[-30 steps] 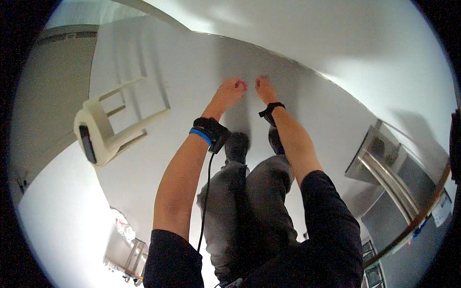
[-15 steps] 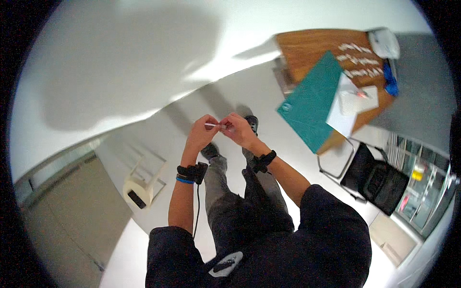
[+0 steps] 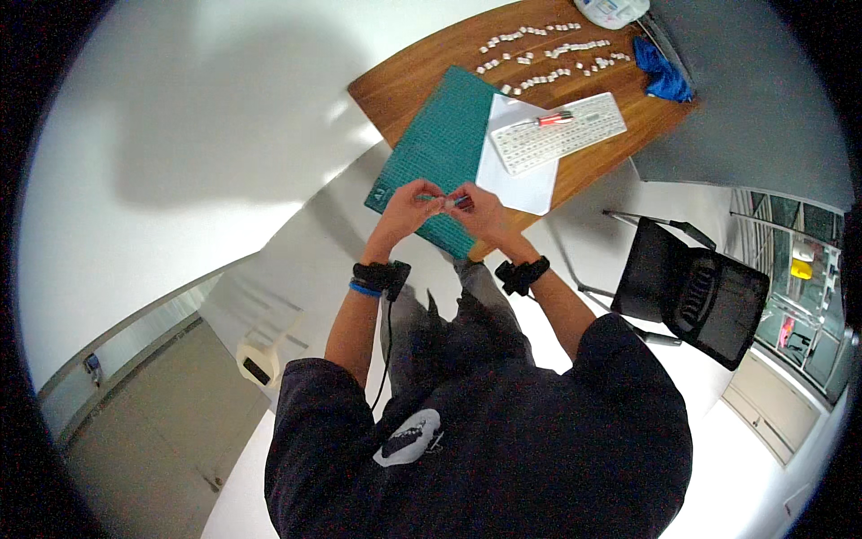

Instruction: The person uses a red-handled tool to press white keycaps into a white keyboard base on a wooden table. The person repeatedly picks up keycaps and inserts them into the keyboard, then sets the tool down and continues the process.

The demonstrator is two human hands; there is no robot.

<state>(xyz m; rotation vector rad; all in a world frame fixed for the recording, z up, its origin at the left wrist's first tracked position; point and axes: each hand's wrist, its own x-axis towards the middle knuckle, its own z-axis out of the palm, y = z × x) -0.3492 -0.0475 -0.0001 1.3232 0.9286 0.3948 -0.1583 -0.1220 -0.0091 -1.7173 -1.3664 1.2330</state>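
Observation:
My left hand (image 3: pixel 411 214) and my right hand (image 3: pixel 483 216) meet fingertip to fingertip above the near corner of the green cutting mat (image 3: pixel 446 126). Both are closed in a pinch. Between them is something small, with a pale bit and a bluish bit by the right fingers; the fingers hide too much to tell its kind. Beyond my right hand, a white sheet (image 3: pixel 534 192) overlaps the mat. On it rests a white keyboard base (image 3: pixel 594 131) without its caps, and a screwdriver (image 3: pixel 554 119) with a red handle lies across that.
Small white keycaps (image 3: pixel 558 52) lie in rows on the wooden table (image 3: pixel 395 81). At its far right are a blue cloth (image 3: pixel 660 72) and a white plastic container (image 3: pixel 614 9). A black chair (image 3: pixel 687 292) stands right, a cream stool (image 3: pixel 254 357) with a dark phone (image 3: pixel 258 370) left.
I have come closer to the table, which now lies under my hands. The hands stay together; a thin white stick seen at the left fingers earlier no longer shows clearly.

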